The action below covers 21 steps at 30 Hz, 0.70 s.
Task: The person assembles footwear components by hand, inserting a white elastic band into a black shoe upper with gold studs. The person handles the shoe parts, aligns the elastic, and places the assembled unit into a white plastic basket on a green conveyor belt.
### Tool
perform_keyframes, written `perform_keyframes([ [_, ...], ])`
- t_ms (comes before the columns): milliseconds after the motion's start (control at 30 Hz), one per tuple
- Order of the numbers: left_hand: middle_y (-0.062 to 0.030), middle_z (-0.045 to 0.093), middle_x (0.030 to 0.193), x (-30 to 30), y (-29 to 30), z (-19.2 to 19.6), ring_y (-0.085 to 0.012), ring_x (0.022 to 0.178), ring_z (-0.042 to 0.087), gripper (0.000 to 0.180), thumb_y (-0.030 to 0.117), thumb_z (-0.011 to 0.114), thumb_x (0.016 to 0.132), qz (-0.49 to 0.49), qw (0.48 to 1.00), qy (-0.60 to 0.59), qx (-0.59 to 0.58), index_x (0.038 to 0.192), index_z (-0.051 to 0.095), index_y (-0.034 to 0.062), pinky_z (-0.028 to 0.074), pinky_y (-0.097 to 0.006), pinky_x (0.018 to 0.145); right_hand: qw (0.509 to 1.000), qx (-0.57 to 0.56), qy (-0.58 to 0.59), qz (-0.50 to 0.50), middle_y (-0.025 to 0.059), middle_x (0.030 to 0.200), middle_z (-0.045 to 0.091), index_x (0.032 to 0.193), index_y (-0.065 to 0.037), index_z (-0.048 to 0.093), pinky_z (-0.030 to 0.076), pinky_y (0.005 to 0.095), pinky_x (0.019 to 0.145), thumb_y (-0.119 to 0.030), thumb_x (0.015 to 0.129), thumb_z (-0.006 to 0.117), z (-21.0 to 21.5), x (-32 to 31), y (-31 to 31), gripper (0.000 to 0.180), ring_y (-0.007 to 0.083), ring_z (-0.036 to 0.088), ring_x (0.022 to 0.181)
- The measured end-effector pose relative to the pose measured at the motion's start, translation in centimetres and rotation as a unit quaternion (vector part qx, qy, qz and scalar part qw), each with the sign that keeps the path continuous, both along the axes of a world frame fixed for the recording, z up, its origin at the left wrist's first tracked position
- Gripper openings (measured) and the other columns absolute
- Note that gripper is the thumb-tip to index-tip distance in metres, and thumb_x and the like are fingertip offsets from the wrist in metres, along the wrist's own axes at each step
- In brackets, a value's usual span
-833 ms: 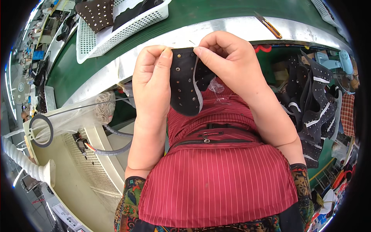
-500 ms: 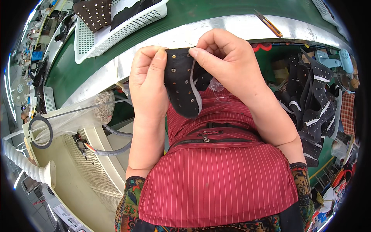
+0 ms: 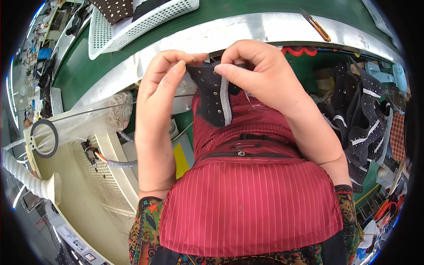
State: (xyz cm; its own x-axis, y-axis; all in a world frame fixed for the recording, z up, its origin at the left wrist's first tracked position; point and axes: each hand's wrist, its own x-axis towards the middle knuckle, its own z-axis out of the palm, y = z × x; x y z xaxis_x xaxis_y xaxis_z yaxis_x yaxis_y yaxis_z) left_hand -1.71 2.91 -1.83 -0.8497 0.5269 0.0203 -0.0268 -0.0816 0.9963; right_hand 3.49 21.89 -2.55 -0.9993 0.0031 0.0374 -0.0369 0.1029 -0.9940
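Note:
A black strip of material (image 3: 211, 95) with rows of metal studs and a grey edge hangs in front of my chest, slightly blurred. My right hand (image 3: 256, 70) pinches its upper right part between thumb and bent fingers. Beside its upper left corner is my left hand (image 3: 161, 84). The left thumb stands apart from the index finger, which reaches along behind the strip's top edge. A small pale tab shows by that fingertip. Whether the left fingers touch the strip, I cannot tell.
A white perforated basket (image 3: 128, 37) with studded pieces sits on the green belt (image 3: 247, 9). Orange-handled thread snips (image 3: 318, 27) lie on the metal edge (image 3: 265, 26). Studded black strips (image 3: 353, 110) hang at right beside a light-blue fan (image 3: 397, 75). A cream machine trough (image 3: 84, 190) stands at left.
The left thumb has come off the strip's corner and the index finger has stretched out to the right. The strip has turned, showing more of its grey edge. The right hand keeps its pinch.

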Motion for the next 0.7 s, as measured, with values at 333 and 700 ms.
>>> perform_keyframes([
  [333, -0.0015, 0.064, 0.081, -0.2, -1.3, 3.3, -0.0071, 0.076, 0.057, 0.014, 0.008, 0.064, 0.084, -0.183, 0.925, 0.086, -0.321, 0.093, 0.065, -0.0028, 0.045, -0.022, 0.067, 0.995, -0.015, -0.026, 0.099, 0.0027, 0.068, 0.054, 0.089, 0.000, 0.060, 0.041, 0.0231, 0.054, -0.013, 0.080, 0.066, 0.0, 0.8, -1.0, 0.017, 0.0069, 0.049, 0.060],
  [700, -0.0038, 0.067, 0.093, 0.7, -2.2, 0.7, -0.0064, 0.082, 0.060, 0.024, 0.007, 0.058, 0.089, -0.125, 0.966, -0.058, -0.220, 0.110, 0.061, -0.0035, 0.049, -0.021, 0.074, 0.995, 0.012, -0.081, 0.056, 0.0004, 0.069, 0.057, 0.085, 0.001, 0.062, 0.042, 0.0213, 0.057, -0.012, 0.082, 0.064, -0.6, 2.5, 0.1, 0.013, 0.0050, 0.050, 0.063],
])
